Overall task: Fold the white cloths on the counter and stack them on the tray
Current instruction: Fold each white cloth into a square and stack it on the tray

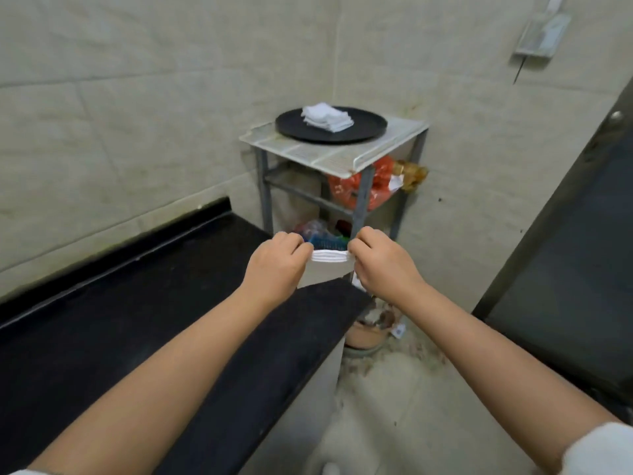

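Note:
A folded white cloth hangs in the air between my hands, above the far end of the black counter. My left hand pinches its left top corner and my right hand pinches its right top corner; the folded edge faces up. Behind it, a round black tray rests on top of a small metal rack. A stack of folded white cloths lies on the tray, left of its middle.
The rack's lower shelves hold an orange bag and coloured items. A pot sits on the floor below the counter end. A dark door stands at the right. Tiled walls close the corner.

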Action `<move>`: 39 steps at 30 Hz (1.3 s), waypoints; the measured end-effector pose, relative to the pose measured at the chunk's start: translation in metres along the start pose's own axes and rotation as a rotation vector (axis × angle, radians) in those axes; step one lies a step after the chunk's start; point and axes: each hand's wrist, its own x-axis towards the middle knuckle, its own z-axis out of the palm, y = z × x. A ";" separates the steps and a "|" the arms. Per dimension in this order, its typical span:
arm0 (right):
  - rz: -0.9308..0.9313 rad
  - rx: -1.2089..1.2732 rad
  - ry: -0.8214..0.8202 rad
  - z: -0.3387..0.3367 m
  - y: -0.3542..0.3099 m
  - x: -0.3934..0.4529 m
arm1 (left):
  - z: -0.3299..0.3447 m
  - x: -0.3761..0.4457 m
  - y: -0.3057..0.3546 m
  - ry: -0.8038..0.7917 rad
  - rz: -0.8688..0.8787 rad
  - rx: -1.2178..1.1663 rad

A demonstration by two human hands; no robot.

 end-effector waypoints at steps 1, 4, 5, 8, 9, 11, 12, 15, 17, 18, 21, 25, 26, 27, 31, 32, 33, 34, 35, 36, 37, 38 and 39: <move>-0.005 -0.004 0.002 0.003 0.020 0.018 | 0.012 0.022 -0.009 0.019 0.002 0.003; -0.027 -0.021 0.017 0.010 0.078 0.074 | 0.043 0.089 -0.037 0.061 -0.005 0.011; -0.037 -0.025 0.030 0.012 0.097 0.091 | 0.051 0.110 -0.045 0.073 -0.007 0.005; -0.021 0.002 0.061 0.012 0.148 0.139 | 0.074 0.169 -0.066 0.098 -0.018 -0.008; -0.026 0.007 0.076 0.012 0.163 0.152 | 0.080 0.187 -0.072 0.099 -0.032 -0.011; -0.031 0.031 0.101 0.014 0.192 0.179 | 0.093 0.222 -0.084 0.097 -0.059 -0.022; -0.021 0.053 0.110 0.015 0.206 0.193 | 0.100 0.238 -0.091 0.109 -0.078 -0.032; 0.026 0.129 0.132 0.024 0.248 0.239 | 0.116 0.286 -0.108 0.141 -0.243 -0.102; 0.035 0.136 0.150 0.034 0.276 0.271 | 0.131 0.318 -0.118 0.122 -0.374 -0.111; 0.046 0.129 0.150 0.041 0.290 0.289 | 0.140 0.334 -0.123 0.097 -0.437 -0.103; 0.051 0.145 0.120 0.067 0.334 0.343 | 0.171 0.380 -0.146 0.062 -0.565 -0.094; 0.000 0.304 0.146 0.109 0.381 0.419 | 0.210 0.434 -0.184 0.169 -0.711 -0.061; -0.008 0.361 0.162 0.119 0.390 0.436 | 0.217 0.445 -0.192 0.192 -0.741 -0.048; -0.020 0.412 0.187 0.130 0.397 0.452 | 0.224 0.454 -0.199 0.207 -0.762 -0.036; -0.099 0.532 0.191 0.178 0.418 0.481 | 0.257 0.464 -0.213 0.167 -0.831 0.019; -0.138 0.542 0.161 0.191 0.421 0.479 | 0.267 0.460 -0.213 0.118 -0.839 0.035; -0.195 0.547 0.128 0.204 0.424 0.473 | 0.275 0.453 -0.211 0.078 -0.831 0.049; -0.259 0.546 0.087 0.215 0.427 0.466 | 0.284 0.445 -0.209 0.040 -0.813 0.052; -0.319 0.542 0.044 0.225 0.431 0.459 | 0.290 0.437 -0.206 0.002 -0.796 0.047; -0.370 0.536 0.006 0.233 0.434 0.452 | 0.295 0.430 -0.203 -0.020 -0.787 0.039; -0.408 0.528 -0.026 0.239 0.436 0.447 | 0.298 0.425 -0.201 -0.039 -0.787 0.032; -0.432 0.522 -0.058 0.243 0.438 0.443 | 0.299 0.422 -0.199 -0.051 -0.799 0.027; -0.442 0.517 -0.089 0.244 0.440 0.441 | 0.299 0.420 -0.197 -0.068 -0.803 0.026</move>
